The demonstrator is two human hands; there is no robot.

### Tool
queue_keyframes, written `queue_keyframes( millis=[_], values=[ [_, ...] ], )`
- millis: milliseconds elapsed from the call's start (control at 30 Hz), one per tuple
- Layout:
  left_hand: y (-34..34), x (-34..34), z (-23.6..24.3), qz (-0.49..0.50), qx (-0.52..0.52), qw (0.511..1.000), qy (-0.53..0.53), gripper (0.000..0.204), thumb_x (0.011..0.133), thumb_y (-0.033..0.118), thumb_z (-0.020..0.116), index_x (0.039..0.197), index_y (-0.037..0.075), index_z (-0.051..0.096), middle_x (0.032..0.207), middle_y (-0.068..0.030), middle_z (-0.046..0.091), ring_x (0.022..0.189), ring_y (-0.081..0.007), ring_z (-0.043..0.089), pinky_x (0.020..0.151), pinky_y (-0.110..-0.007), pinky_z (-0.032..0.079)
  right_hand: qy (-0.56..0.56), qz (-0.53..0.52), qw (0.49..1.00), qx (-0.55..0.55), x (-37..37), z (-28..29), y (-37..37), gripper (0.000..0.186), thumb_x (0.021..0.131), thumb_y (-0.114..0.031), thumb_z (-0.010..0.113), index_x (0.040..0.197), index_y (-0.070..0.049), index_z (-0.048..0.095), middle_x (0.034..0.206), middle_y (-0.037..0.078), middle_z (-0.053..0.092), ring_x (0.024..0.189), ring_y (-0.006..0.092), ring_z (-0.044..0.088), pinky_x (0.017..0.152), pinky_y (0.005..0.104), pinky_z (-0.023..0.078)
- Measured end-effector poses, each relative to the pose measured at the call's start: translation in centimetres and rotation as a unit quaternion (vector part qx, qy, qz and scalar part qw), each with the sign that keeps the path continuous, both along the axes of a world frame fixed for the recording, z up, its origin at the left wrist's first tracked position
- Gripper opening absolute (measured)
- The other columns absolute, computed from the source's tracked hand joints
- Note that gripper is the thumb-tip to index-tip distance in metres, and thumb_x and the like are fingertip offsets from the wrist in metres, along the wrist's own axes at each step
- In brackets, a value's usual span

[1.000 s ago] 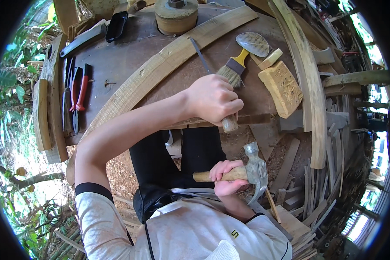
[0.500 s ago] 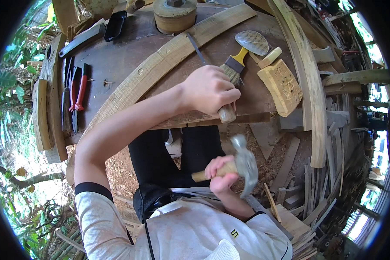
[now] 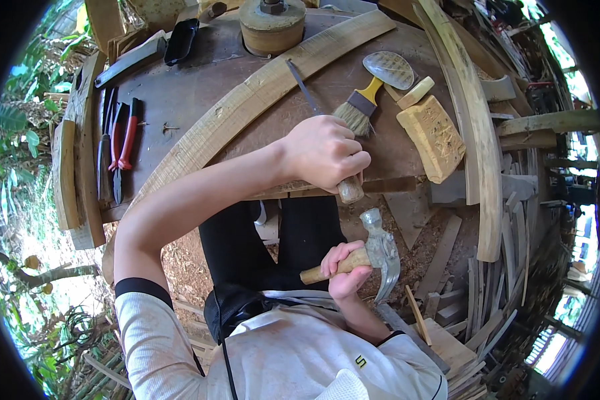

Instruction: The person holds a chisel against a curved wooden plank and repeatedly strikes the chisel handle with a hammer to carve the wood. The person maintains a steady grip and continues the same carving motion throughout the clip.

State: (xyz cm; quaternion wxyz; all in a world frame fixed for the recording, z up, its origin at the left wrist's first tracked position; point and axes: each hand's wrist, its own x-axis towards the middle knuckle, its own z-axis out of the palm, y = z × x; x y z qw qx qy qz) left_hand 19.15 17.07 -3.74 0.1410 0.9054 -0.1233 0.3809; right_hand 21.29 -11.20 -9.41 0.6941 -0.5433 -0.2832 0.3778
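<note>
My left hand [image 3: 327, 155] is wrapped around the wooden handle of a chisel [image 3: 305, 88]. The butt of the handle sticks out below my fist, and the thin metal blade points away toward the far left. Its tip lies over a long curved wooden plank [image 3: 247, 93]; whether it touches the wood I cannot tell. Closer to my body, my right hand [image 3: 345, 270] grips a claw hammer [image 3: 382, 253] by its wooden handle, close below the metal head. The hammer head is below and right of the chisel butt, apart from it. Just beyond my left fist lies a brush [image 3: 361, 107] with a yellow handle.
Red-handled pliers [image 3: 122, 143] lie at the bench's left side, beside a black tray [image 3: 180, 41]. A wooden block [image 3: 433, 139] and an oval patterned piece [image 3: 389, 70] rest on the right. Long timber pieces [image 3: 483, 133] line the right edge. A round wooden block [image 3: 272, 30] stands at the back.
My left hand and the chisel have drawn a little toward me. The hammer in my right hand has shifted slightly down and right.
</note>
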Motion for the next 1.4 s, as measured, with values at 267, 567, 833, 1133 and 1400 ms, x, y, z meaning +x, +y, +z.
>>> queue_keyframes(
  millis=[267,567,833,1133,1400],
  values=[
    [-0.6,-0.2,-0.1,-0.007,-0.003,1.000,0.002,0.033,0.065,0.028,0.079,0.070,0.012,0.051,0.061,-0.0008,0.054,0.057,-0.0228,0.059,0.054,-0.037,0.047,-0.001,0.005,1.000,0.014,0.0,0.5,-0.1,0.078,0.094,-0.086,0.039,0.094,-0.008,0.041,0.061,0.003,0.041,0.045,0.0128,0.039,0.043,0.0272,0.039],
    [-0.4,-0.1,0.0,-0.012,-0.031,0.999,0.000,0.033,0.060,0.029,0.078,0.069,0.012,0.051,0.060,-0.0018,0.055,0.058,-0.0244,0.061,0.054,-0.039,0.048,-0.002,0.015,1.000,0.016,0.0,0.7,-0.1,0.077,0.093,-0.086,0.039,0.095,-0.009,0.040,0.062,0.003,0.041,0.046,0.0131,0.039,0.043,0.0272,0.039],
    [-0.4,-0.2,0.8,-0.017,-0.058,0.998,-0.009,0.035,0.063,0.029,0.080,0.068,0.012,0.051,0.061,-0.0018,0.054,0.057,-0.0242,0.060,0.053,-0.039,0.046,-0.001,0.024,1.000,0.019,-0.1,0.9,-0.2,0.077,0.094,-0.086,0.037,0.095,-0.008,0.040,0.062,0.003,0.041,0.046,0.0135,0.039,0.043,0.0277,0.039],
    [-0.7,-0.4,1.0,-0.007,-0.052,0.998,-0.022,0.037,0.064,0.031,0.081,0.069,0.012,0.049,0.061,-0.0014,0.053,0.057,-0.0232,0.059,0.054,-0.038,0.046,-0.002,0.020,1.000,0.017,0.0,1.2,0.1,0.077,0.094,-0.086,0.036,0.095,-0.008,0.040,0.062,0.003,0.040,0.046,0.0132,0.039,0.043,0.0274,0.039],
    [-0.9,-0.6,0.5,-0.004,-0.032,0.999,-0.020,0.035,0.063,0.028,0.079,0.068,0.013,0.049,0.060,-0.0007,0.050,0.056,-0.0222,0.058,0.053,-0.038,0.046,0.004,0.019,1.000,0.005,0.2,0.9,0.0,0.078,0.093,-0.087,0.036,0.094,-0.009,0.040,0.062,0.003,0.040,0.046,0.0132,0.038,0.043,0.0274,0.039]
  ],
)
